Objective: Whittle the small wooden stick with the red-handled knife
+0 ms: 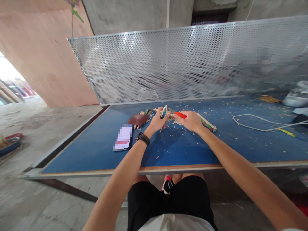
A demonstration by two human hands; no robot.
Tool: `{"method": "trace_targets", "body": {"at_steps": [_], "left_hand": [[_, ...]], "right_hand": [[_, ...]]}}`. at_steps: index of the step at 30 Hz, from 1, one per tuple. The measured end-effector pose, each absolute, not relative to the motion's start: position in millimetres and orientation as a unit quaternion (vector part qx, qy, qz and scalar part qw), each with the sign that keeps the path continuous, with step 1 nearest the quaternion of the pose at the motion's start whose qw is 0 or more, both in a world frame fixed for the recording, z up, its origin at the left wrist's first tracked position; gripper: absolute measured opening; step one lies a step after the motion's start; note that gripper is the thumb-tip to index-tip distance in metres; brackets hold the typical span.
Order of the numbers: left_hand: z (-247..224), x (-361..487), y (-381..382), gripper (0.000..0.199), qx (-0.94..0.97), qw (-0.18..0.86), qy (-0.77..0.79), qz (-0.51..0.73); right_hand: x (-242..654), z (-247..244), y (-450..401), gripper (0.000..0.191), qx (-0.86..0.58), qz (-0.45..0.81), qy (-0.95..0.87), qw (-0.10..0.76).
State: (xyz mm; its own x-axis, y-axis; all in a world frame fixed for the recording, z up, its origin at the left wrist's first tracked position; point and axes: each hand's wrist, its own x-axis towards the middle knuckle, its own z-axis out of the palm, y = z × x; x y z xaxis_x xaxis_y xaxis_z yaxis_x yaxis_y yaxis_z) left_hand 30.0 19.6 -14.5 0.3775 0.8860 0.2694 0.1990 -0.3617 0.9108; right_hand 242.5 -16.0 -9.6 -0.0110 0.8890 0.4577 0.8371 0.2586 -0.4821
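Observation:
My left hand (pixel 157 120) is closed around a small pale wooden piece with teal paint (pixel 164 112), its pointed tip sticking up past the fingers. Closed on a red-handled carving tool (pixel 180 115), my right hand (pixel 193 121) is just to the right of it. The tool's working end meets or nearly meets the wood; the exact contact is too small to make out. Pale wood shavings (pixel 177 122) lie on the blue tabletop below both hands. Beside my right hand rests a wooden strip with a green and red side (pixel 209 124).
Left of my hands are a brown pouch (pixel 138 119) with sticks poking out and a phone (pixel 124 137). A white cable (pixel 255 115) loops across the blue table (pixel 96 154) at right, near a yellow strip (pixel 286 132). A perforated metal screen (pixel 154 70) closes the back.

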Motion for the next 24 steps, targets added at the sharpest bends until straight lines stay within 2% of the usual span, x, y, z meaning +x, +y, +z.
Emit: {"method": "trace_targets", "body": {"at_steps": [4,9,15,24], "left_hand": [[-13.0,33.4,22.5,0.02,0.701,0.401,0.412,0.423],[-8.3,36.0,24.6,0.027,0.655,0.448,0.446,0.413],[-10.4,34.4,21.8,0.033,0.665,0.485,0.373,0.429],[-9.9,35.4,26.9,0.028,0.628,0.532,0.335,0.458]], "right_hand": [[241.7,-8.9,-16.7,0.062,-0.599,0.041,-0.718,0.352],[240.2,-8.8,-17.6,0.062,-0.586,0.057,-0.732,0.341],[241.0,-10.4,-16.1,0.065,-0.59,0.053,-0.727,0.347],[239.7,-9.2,-16.5,0.068,-0.587,0.036,-0.727,0.355]]}}
